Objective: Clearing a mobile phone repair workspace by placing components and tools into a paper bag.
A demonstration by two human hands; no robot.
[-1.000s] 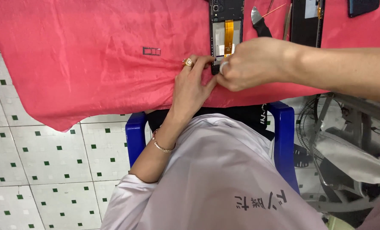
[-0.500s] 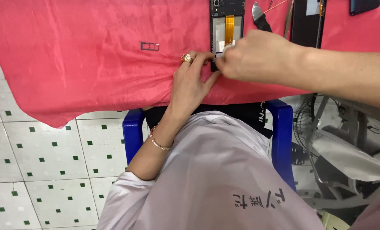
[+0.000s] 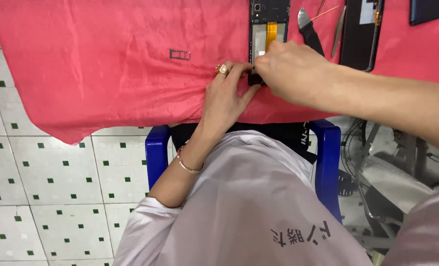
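Change between the earlier views and this one is slight: the opened phone (image 3: pixel 267 37) is seen a little higher and further right, and both hands are kept at its near end as before, so the same fiddly work on its lower edge appears to be carried on. The left hand (image 3: pixel 227 96) is pinched narrow against that edge, a ring worn on one finger; the right hand (image 3: pixel 291 69) is curled over it, and whether anything is held cannot be told. The table is covered by a red cloth (image 3: pixel 106 59), on which a small card tray (image 3: pixel 180 54), a dark-handled tool (image 3: pixel 309 30) and a second phone body (image 3: pixel 361 32) are laid. A blue chair (image 3: pixel 327 157) and green-dotted floor tiles (image 3: pixel 47 187) are seen below.
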